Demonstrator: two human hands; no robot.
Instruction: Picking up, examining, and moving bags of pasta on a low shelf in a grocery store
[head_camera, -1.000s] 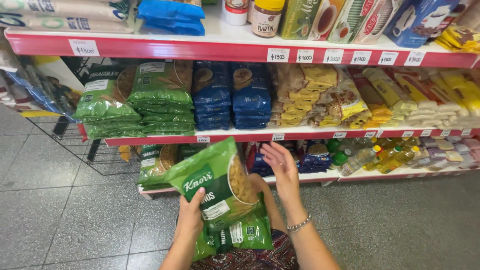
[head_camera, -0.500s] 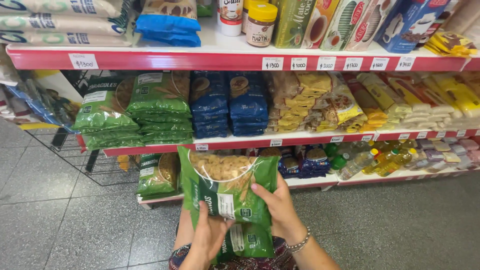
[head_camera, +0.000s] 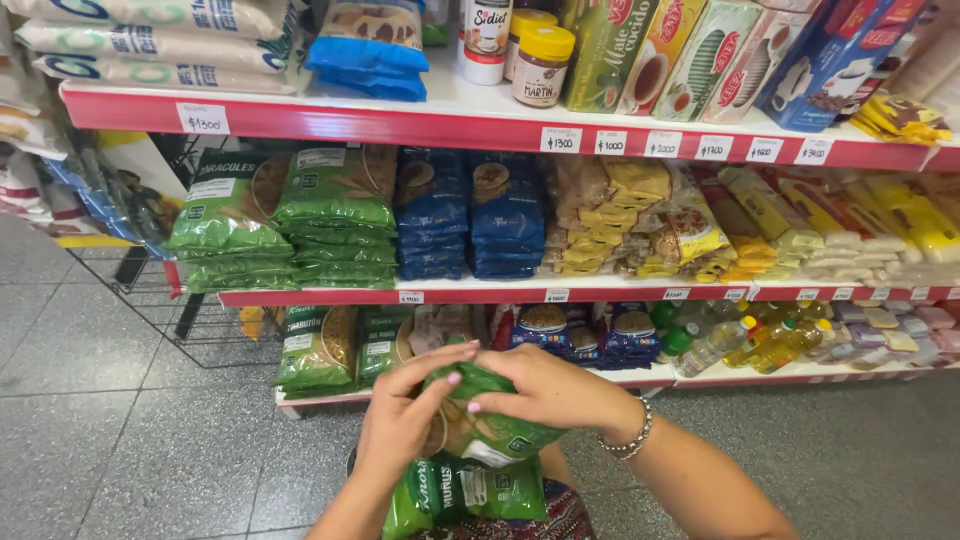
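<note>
My left hand (head_camera: 405, 415) and my right hand (head_camera: 545, 390) both grip a green pasta bag (head_camera: 492, 432), pressing it down from above. Under it lies another green pasta bag (head_camera: 462, 492), resting on a patterned bag or cloth (head_camera: 560, 515) near my lap; most of that is hidden. A bracelet (head_camera: 634, 438) circles my right wrist. Both hands are low in the head view, in front of the bottom shelf.
Red-edged store shelves (head_camera: 480, 295) hold stacks of green pasta bags (head_camera: 285, 215), blue bags (head_camera: 470, 215), yellow and clear pasta packs (head_camera: 640, 215), oil bottles (head_camera: 760, 340) and jars (head_camera: 540, 65). A wire rack (head_camera: 150, 290) stands at left on the grey speckled floor (head_camera: 90, 440).
The green pasta bag, held upright before, has been lowered and laid onto the other bag. Both hands have moved on top of it. The camera has come closer to the shelves.
</note>
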